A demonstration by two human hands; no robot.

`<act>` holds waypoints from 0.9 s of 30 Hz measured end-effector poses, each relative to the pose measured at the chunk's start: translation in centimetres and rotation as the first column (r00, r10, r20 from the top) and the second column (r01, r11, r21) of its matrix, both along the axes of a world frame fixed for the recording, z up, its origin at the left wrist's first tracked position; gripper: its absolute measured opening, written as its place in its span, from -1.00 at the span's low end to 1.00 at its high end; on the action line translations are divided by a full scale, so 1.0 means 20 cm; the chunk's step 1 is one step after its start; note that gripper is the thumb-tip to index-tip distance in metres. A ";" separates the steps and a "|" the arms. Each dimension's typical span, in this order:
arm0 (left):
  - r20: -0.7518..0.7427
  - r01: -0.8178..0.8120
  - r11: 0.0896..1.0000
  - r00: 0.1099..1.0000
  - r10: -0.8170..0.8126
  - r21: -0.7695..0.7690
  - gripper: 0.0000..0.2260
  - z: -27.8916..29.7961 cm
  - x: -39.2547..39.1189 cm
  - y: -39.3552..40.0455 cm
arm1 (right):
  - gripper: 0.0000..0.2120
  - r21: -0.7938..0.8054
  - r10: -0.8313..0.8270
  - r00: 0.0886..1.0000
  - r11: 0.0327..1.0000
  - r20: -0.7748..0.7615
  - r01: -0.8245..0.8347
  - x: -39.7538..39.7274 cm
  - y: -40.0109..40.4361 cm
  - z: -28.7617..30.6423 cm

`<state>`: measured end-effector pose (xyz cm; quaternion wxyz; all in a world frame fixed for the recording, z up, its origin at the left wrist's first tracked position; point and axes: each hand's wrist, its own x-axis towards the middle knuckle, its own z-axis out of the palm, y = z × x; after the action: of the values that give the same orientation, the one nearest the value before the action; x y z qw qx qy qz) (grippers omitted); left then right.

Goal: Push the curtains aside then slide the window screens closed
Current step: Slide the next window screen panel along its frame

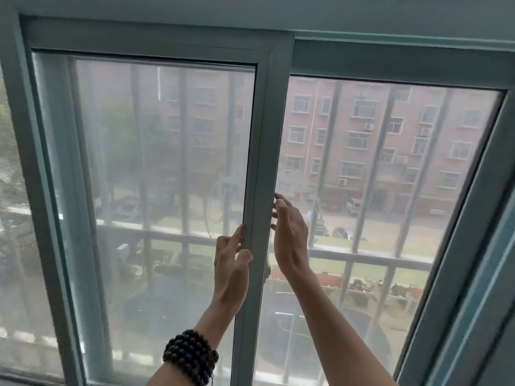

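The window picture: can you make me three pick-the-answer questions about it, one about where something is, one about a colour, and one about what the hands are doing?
1. Where is the bead bracelet?
A. left wrist
B. right wrist
C. on the sill

2. What colour is the building outside?
A. blue
B. pinkish red
C. yellow

3. What are the hands doing?
A. both closed in fists
B. both hanging far from the window
C. open, one each side of the middle frame post

Answers:
1 A, the dark beads wrap the wrist below the left hand.
2 B, its walls look pinkish red through the glass.
3 C, the left hand and right hand have spread fingers at the post.
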<state>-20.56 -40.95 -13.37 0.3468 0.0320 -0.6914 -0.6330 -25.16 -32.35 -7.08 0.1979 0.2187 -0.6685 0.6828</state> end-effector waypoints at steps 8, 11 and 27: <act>-0.004 0.033 0.999 0.999 -0.033 -0.018 -0.37 0.02 0.00 0.09 | -0.57 -0.001 -0.011 1.000 1.000 0.001 0.011 0.00 0.08 0.02; -0.011 0.043 0.999 0.999 -0.043 -0.010 -0.38 0.02 0.00 0.12 | -0.60 -0.009 -0.021 1.000 1.000 0.000 0.021 0.01 0.11 0.03; 0.015 0.115 0.988 0.993 -0.114 -0.105 -0.34 0.00 -0.07 0.39 | -0.37 -0.120 -0.113 0.991 0.985 0.070 0.120 -0.07 0.38 0.00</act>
<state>-21.87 -33.16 -13.35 0.3081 -0.0234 -0.7261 -0.6142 -26.47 -24.85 -7.15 0.2296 0.1449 -0.6424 0.7166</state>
